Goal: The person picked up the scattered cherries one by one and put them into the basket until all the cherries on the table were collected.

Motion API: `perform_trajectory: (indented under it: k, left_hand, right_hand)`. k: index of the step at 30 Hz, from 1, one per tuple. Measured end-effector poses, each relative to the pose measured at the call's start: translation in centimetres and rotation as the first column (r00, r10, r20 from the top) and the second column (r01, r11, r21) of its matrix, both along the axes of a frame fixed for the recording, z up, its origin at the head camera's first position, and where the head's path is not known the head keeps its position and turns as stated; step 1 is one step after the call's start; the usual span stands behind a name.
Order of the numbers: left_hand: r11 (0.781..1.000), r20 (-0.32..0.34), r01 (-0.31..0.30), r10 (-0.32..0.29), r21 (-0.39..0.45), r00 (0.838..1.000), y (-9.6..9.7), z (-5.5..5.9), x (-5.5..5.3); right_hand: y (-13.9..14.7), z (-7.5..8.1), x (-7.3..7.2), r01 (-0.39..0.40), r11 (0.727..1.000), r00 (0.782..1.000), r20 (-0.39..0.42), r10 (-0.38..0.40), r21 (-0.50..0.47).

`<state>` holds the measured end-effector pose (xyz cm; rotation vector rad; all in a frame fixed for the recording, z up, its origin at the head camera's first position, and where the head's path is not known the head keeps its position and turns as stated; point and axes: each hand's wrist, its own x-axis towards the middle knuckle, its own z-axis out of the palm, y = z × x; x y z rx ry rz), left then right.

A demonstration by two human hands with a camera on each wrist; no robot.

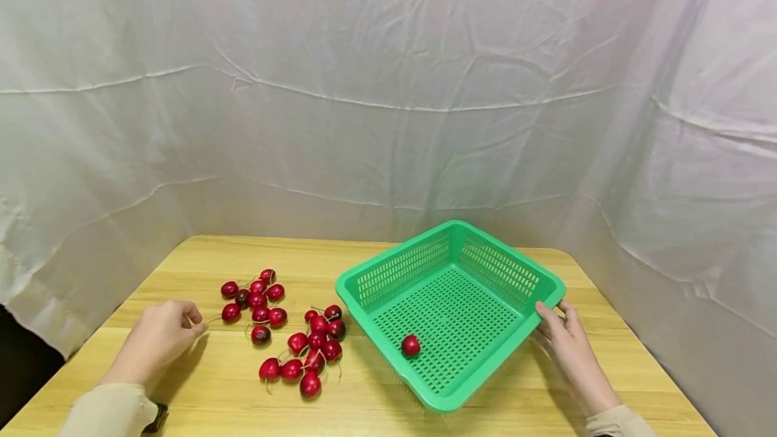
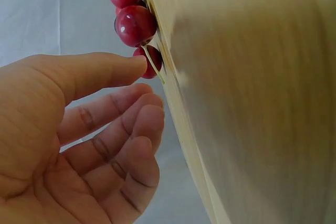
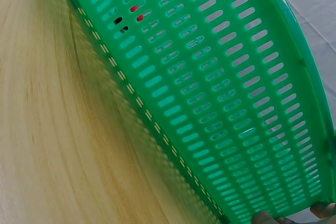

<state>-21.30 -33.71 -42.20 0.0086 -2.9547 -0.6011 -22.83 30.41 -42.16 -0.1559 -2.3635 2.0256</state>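
My left hand point(image 1: 166, 330) hovers low over the table's left side, its fingers loosely bent. In the left wrist view a gap shows between the thumb point(image 2: 113, 70) and the fingers, close by the stem point(image 2: 153, 64) of the nearest cherry point(image 1: 231, 313). Around it lies a loose group of red and dark cherries point(image 1: 257, 299), with a second group point(image 1: 316, 340) nearer the middle. My right hand point(image 1: 564, 339) grips the right corner of a green plastic basket point(image 1: 388, 349), thumb over the rim and fingers beneath. A single cherry point(image 1: 411, 345) sits on the basket's floor.
The wooden table point(image 1: 212, 396) carries everything. Pale cloth point(image 1: 388, 120) hangs behind it and along both sides. The basket stands turned cornerwise on the right half, beside the middle cherries.
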Motion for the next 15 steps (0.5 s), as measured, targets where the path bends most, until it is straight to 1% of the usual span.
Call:
perform_trajectory:
  k: [5, 15]
  left_hand:
    - [1.000, 0.015, -0.003, 0.003, 0.003, 1.000, -0.06, -0.14, 0.05]
    - [1.000, -0.005, -0.002, 0.002, -0.012, 1.000, -0.30, -0.43, 0.04]
  right_hand:
    - [0.05, 0.02, 0.04, -0.004, 1.000, 1.000, -0.003, 0.004, 0.001]
    - [-0.01, -0.08, -0.05, -0.006, 1.000, 1.000, -0.009, 0.006, -0.003]
